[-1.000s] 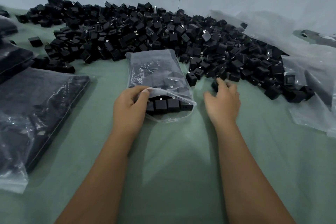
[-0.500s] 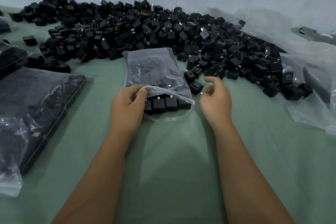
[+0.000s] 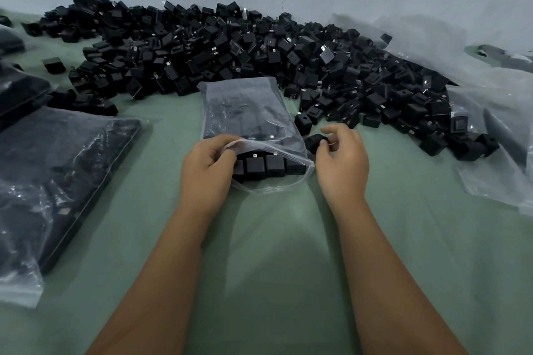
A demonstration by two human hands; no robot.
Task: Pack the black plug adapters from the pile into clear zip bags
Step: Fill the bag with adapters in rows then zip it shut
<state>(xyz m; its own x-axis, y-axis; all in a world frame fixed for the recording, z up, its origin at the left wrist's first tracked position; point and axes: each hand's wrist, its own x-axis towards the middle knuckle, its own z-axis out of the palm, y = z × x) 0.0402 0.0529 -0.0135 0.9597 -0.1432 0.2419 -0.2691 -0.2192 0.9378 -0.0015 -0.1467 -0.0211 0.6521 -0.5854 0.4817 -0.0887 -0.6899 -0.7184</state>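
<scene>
A clear zip bag lies in the middle of the green table, partly filled with black plug adapters; a row of them shows at its open mouth. My left hand pinches the upper lip of the mouth and lifts it. My right hand holds one black plug adapter between thumb and fingers, just right of the bag's mouth. The big pile of black adapters stretches across the back along the wall.
Filled bags of adapters lie at the left. Loose clear plastic sheeting covers the right side, with a few adapters on it. One stray adapter sits at the far left. The green table surface lies between my arms.
My right hand reached into the pile's edge, took one adapter and drew it back toward the bag's mouth. My left hand kept holding the bag's lip.
</scene>
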